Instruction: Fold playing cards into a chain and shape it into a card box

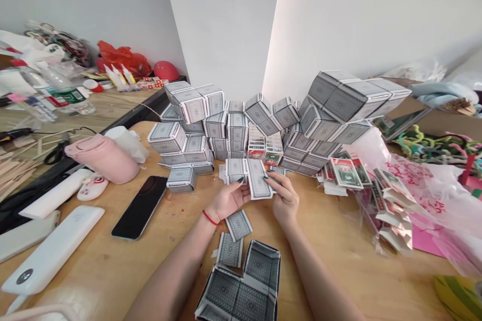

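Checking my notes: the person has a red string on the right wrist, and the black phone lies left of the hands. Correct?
No: the red string is on the left wrist, not the right, as the head view shows. The black phone is placed correctly.

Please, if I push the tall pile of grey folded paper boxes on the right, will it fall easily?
The pile would probably tip easily: its top boxes sit tilted and overhang the lower ones. They seem folded from thin printed paper, so each is likely light and could dent if squeezed.
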`<state>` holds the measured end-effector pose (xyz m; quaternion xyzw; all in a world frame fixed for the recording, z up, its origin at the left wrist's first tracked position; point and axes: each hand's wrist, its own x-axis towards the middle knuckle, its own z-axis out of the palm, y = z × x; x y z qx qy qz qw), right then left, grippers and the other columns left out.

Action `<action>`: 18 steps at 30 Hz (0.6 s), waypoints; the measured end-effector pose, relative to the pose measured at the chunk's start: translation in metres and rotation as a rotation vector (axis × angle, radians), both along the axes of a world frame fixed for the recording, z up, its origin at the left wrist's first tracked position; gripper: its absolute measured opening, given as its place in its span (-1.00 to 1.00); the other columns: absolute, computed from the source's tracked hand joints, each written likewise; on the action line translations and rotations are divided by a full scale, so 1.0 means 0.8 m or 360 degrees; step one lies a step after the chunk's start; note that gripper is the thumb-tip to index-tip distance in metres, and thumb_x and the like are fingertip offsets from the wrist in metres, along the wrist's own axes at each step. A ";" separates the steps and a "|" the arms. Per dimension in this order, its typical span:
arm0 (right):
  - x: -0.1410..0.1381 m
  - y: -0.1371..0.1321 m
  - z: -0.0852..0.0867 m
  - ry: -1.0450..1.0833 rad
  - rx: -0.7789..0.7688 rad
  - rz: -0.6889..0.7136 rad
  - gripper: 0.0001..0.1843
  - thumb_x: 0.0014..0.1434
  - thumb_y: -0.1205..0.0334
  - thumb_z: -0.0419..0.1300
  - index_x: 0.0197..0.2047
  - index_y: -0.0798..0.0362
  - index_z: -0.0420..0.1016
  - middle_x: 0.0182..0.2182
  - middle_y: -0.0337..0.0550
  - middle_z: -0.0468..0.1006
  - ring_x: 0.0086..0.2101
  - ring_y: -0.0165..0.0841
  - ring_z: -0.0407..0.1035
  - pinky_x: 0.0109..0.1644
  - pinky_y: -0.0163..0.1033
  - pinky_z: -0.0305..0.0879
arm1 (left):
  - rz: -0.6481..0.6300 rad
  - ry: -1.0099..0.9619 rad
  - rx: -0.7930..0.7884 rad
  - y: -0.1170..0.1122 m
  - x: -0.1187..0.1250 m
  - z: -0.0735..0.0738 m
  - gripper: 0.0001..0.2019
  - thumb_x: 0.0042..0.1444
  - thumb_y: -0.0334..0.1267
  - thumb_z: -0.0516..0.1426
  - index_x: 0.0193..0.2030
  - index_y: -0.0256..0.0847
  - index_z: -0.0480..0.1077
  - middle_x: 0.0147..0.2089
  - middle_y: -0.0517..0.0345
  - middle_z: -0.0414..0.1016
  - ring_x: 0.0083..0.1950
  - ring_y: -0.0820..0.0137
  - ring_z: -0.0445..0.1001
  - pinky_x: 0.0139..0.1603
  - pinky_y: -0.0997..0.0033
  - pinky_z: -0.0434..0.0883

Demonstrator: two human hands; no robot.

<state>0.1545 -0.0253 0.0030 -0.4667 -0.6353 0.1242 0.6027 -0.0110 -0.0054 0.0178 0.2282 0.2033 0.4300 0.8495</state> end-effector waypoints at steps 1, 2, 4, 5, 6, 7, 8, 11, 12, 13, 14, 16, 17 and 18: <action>-0.001 0.000 0.000 0.0016 -0.0016 0.0020 -0.48 0.00 0.53 -0.08 -0.20 -0.18 0.52 -0.14 -0.21 0.48 -0.06 -0.30 0.30 0.05 -0.04 0.20 | 0.0022 0.0029 -0.0019 0.001 0.001 -0.001 -0.81 -0.03 -0.29 0.16 -0.25 -0.30 0.44 -0.19 -0.02 0.52 -0.07 0.26 0.44 0.04 0.22 0.31; -0.001 0.000 -0.001 0.0038 -0.0033 0.0046 -0.48 -0.02 0.54 -0.08 -0.20 -0.18 0.53 -0.12 -0.21 0.47 -0.05 -0.30 0.29 0.06 -0.04 0.19 | 0.0032 0.0072 -0.0027 0.002 0.002 -0.002 -0.82 -0.03 -0.30 0.16 -0.26 -0.30 0.44 -0.20 -0.02 0.52 -0.10 0.28 0.46 0.01 0.24 0.33; -0.002 0.000 -0.002 0.0099 -0.0072 0.0107 -0.48 -0.05 0.54 -0.07 -0.22 -0.16 0.54 -0.08 -0.20 0.44 -0.02 -0.29 0.27 0.07 -0.04 0.17 | 0.0052 0.0167 -0.0022 0.004 0.003 -0.004 -0.82 -0.05 -0.31 0.18 -0.26 -0.29 0.44 -0.22 -0.01 0.53 -0.15 0.29 0.48 -0.04 0.26 0.36; -0.002 0.000 -0.003 0.0138 -0.0096 0.0134 -0.49 -0.06 0.54 -0.06 -0.24 -0.15 0.54 -0.06 -0.20 0.42 -0.01 -0.28 0.26 0.07 -0.04 0.16 | 0.0072 0.0207 -0.0016 0.004 0.004 -0.005 -0.82 -0.05 -0.31 0.19 -0.26 -0.29 0.44 -0.23 0.00 0.53 -0.17 0.29 0.48 -0.07 0.27 0.37; -0.002 0.001 -0.003 0.0184 -0.0125 0.0159 -0.51 -0.08 0.53 -0.04 -0.25 -0.13 0.55 -0.04 -0.19 0.40 0.00 -0.26 0.25 0.08 -0.04 0.15 | 0.0097 0.0244 -0.0007 0.005 0.004 -0.007 -0.81 -0.06 -0.30 0.19 -0.25 -0.29 0.44 -0.24 0.00 0.53 -0.19 0.30 0.49 -0.09 0.27 0.38; -0.001 0.001 -0.002 0.0237 -0.0166 0.0191 -0.53 -0.10 0.52 -0.02 -0.26 -0.11 0.55 -0.02 -0.17 0.38 0.01 -0.25 0.24 0.09 -0.03 0.13 | 0.0125 0.0276 0.0004 0.006 0.004 -0.008 -0.79 -0.07 -0.30 0.20 -0.25 -0.29 0.43 -0.25 0.01 0.53 -0.20 0.30 0.49 -0.11 0.27 0.39; 0.001 0.001 -0.001 0.0304 -0.0219 0.0237 -0.55 -0.12 0.50 0.00 -0.27 -0.09 0.55 0.01 -0.16 0.36 0.03 -0.22 0.22 0.11 -0.03 0.10 | 0.0152 0.0310 0.0020 0.007 0.004 -0.009 -0.78 -0.08 -0.29 0.21 -0.25 -0.28 0.43 -0.26 0.02 0.53 -0.21 0.30 0.49 -0.12 0.28 0.40; 0.007 0.001 0.006 0.0638 -0.0439 0.0548 -0.65 -0.13 0.38 0.07 -0.28 -0.03 0.56 0.07 -0.14 0.31 0.08 -0.12 0.13 0.11 -0.01 0.07 | 0.0206 0.0407 0.0083 0.008 0.003 -0.012 -0.73 -0.13 -0.26 0.24 -0.24 -0.29 0.43 -0.27 0.03 0.53 -0.22 0.29 0.49 -0.16 0.28 0.41; 0.009 0.000 0.009 0.0788 -0.0526 0.0687 -0.68 -0.12 0.31 0.09 -0.27 -0.02 0.56 0.08 -0.13 0.30 0.10 -0.08 0.11 0.09 -0.02 0.09 | 0.0210 0.0434 0.0104 0.009 0.002 -0.012 -0.70 -0.14 -0.24 0.25 -0.23 -0.29 0.42 -0.26 0.03 0.53 -0.21 0.28 0.49 -0.16 0.28 0.41; 0.011 0.000 0.013 0.0938 -0.0611 0.0815 -0.69 -0.11 0.23 0.10 -0.27 -0.01 0.56 0.09 -0.12 0.29 0.11 -0.06 0.09 0.06 -0.03 0.13 | 0.0214 0.0460 0.0125 0.009 0.002 -0.012 -0.68 -0.15 -0.23 0.26 -0.21 -0.29 0.42 -0.26 0.03 0.53 -0.20 0.28 0.48 -0.16 0.28 0.41; 0.013 0.000 0.016 0.1075 -0.0687 0.0921 -0.68 -0.10 0.15 0.10 -0.27 0.01 0.56 0.10 -0.12 0.28 0.11 -0.04 0.07 0.02 -0.04 0.17 | 0.0221 0.0486 0.0145 0.009 0.002 -0.011 -0.66 -0.16 -0.21 0.26 -0.20 -0.29 0.41 -0.25 0.04 0.53 -0.20 0.28 0.48 -0.17 0.28 0.41; 0.014 0.001 0.019 0.1273 -0.0819 0.1020 -0.64 -0.07 0.03 0.11 -0.28 0.04 0.56 0.11 -0.10 0.26 0.11 -0.02 0.07 -0.04 -0.07 0.21 | 0.0227 0.0547 0.0183 0.009 0.001 -0.010 -0.63 -0.17 -0.18 0.26 -0.19 -0.28 0.40 -0.24 0.04 0.53 -0.20 0.28 0.48 -0.17 0.28 0.41; 0.013 0.002 0.019 0.1331 -0.0876 0.1001 -0.64 -0.07 0.01 0.12 -0.30 0.05 0.56 0.10 -0.09 0.28 0.09 -0.03 0.10 -0.07 -0.09 0.23 | 0.0219 0.0580 0.0203 0.009 0.001 -0.010 -0.62 -0.17 -0.17 0.26 -0.18 -0.29 0.40 -0.24 0.04 0.53 -0.21 0.29 0.48 -0.18 0.28 0.42; 0.012 0.003 0.018 0.1368 -0.0929 0.0938 -0.67 -0.07 0.03 0.15 -0.32 0.06 0.55 0.07 -0.08 0.32 0.06 -0.05 0.15 -0.10 -0.11 0.25 | 0.0204 0.0611 0.0222 0.009 0.001 -0.010 -0.61 -0.17 -0.16 0.26 -0.17 -0.28 0.40 -0.23 0.05 0.53 -0.22 0.29 0.48 -0.18 0.28 0.42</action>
